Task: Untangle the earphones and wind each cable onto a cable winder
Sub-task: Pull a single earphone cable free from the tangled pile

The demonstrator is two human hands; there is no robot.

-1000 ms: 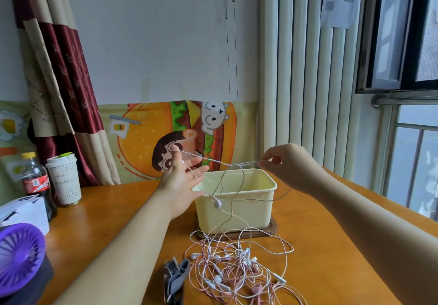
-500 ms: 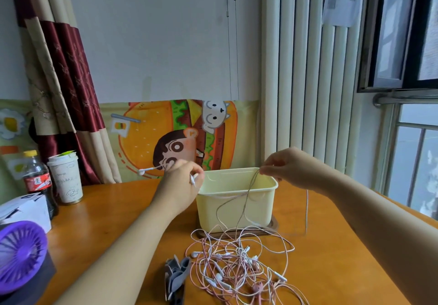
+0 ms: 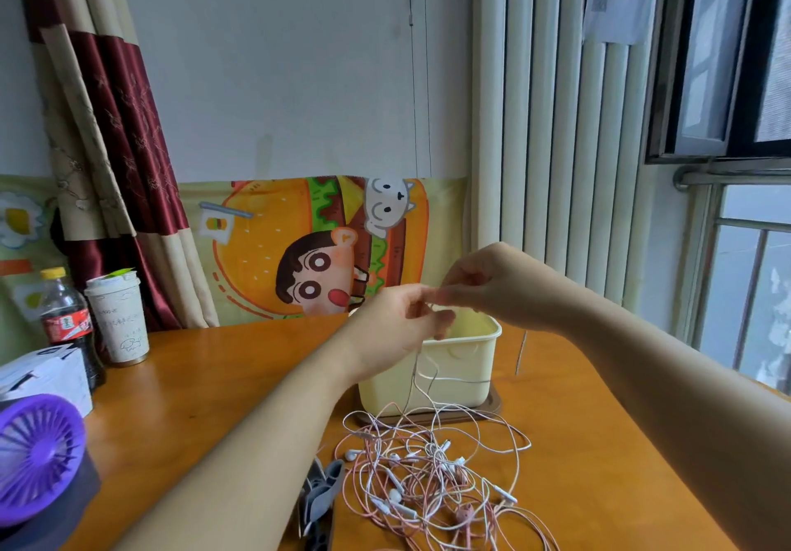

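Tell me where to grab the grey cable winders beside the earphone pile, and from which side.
Best pinch the grey cable winders across their narrow width at the far end, from above: they lie on the table, the earphone tangle crowds their right side and the left forearm sits close on their left.

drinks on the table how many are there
2: a cola bottle at the far left of the table, and a paper cup just right of it. Others may sit out of frame to the left.
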